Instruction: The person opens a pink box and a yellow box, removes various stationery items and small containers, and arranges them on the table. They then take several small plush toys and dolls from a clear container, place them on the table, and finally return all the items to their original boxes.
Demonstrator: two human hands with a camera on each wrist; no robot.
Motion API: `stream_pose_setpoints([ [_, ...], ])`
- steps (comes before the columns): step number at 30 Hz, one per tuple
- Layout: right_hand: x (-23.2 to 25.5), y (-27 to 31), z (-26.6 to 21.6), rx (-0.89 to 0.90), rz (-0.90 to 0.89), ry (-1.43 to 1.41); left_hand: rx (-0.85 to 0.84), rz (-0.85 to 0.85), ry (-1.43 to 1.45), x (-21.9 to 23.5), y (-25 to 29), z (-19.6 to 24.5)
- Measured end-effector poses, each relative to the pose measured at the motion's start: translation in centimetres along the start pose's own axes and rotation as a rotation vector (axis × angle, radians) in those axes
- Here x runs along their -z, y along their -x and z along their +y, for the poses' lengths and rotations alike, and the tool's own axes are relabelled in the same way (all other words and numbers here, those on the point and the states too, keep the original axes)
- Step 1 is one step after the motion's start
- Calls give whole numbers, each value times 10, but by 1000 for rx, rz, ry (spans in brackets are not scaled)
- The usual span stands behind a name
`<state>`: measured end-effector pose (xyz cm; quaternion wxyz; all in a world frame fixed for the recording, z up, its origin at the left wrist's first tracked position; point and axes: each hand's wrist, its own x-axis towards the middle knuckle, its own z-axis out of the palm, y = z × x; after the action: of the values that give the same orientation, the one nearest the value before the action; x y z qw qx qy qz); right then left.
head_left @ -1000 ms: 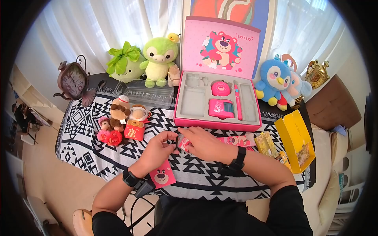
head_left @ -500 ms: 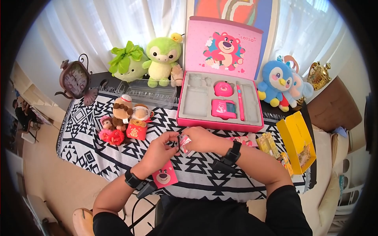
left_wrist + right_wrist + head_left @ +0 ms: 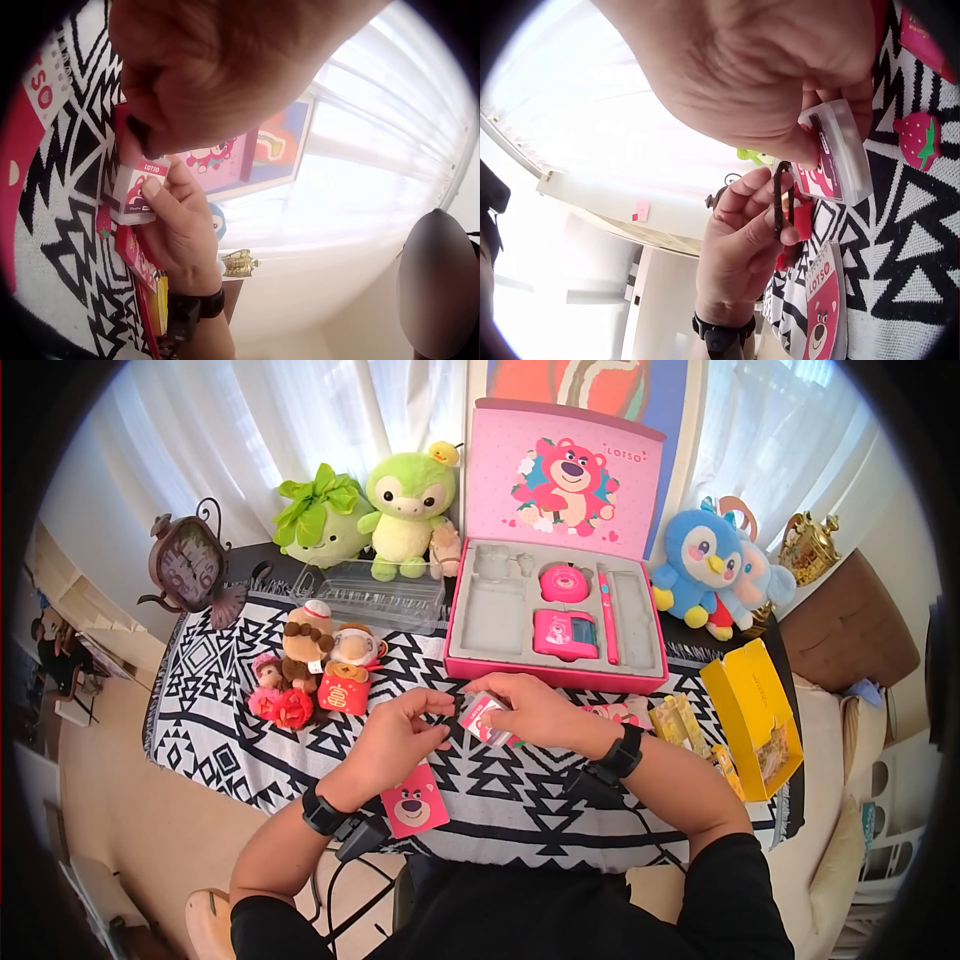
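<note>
My right hand (image 3: 535,715) grips a small clear plastic case (image 3: 849,154) with a pink-and-white LOTSO label, its thumb lying across the label. Close beside it, my left hand (image 3: 395,735) pinches a thin dark loop (image 3: 778,206) between thumb and fingers. That loop stands right at the edge of the case in the right wrist view. On the patterned cloth near my hands lies a pink strawberry-shaped piece (image 3: 919,141) with a green leaf. Below my left hand is a pink spiral notepad (image 3: 415,802) with a bear face.
Behind my hands an open pink gift box (image 3: 560,676) holds a pen and pink gadgets in a grey insert. Plush keychains (image 3: 310,635) sit left. A pink packet (image 3: 620,712), small yellow boxes (image 3: 678,728) and an open yellow box (image 3: 738,700) stand right.
My right hand has turned the case so its label shows more plainly. My left hand has drawn slightly apart from it. The notepad and gift box stay where they were.
</note>
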<state>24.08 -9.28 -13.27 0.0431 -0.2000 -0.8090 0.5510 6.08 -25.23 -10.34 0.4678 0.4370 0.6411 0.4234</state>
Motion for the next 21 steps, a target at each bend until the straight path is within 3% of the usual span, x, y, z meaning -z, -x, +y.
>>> stream_pose_setpoints([
  [3, 2, 5, 0, 25, -3, -76, -40, 5, -161, 1, 0, -1],
  [5, 2, 8, -4, 67, 26, 22, -87, -1, -276, 1, -1, -1],
  [11, 4, 12, -7, 143, 79, 179, 13, -100, -509, -2, -3, 16],
  [13, 4, 14, -10, 130, 83, 161, -97, -59, -394, 0, -8, 5],
  [18, -3, 13, -10, 150, 87, 17, -43, -92, -117, -10, -20, 4],
  [20, -11, 7, -4, 233, 155, -259, -52, -86, -35, -14, -22, 8],
  [21, -11, 7, -4, 234, 155, -258, -19, -102, 48, -13, -24, 15],
])
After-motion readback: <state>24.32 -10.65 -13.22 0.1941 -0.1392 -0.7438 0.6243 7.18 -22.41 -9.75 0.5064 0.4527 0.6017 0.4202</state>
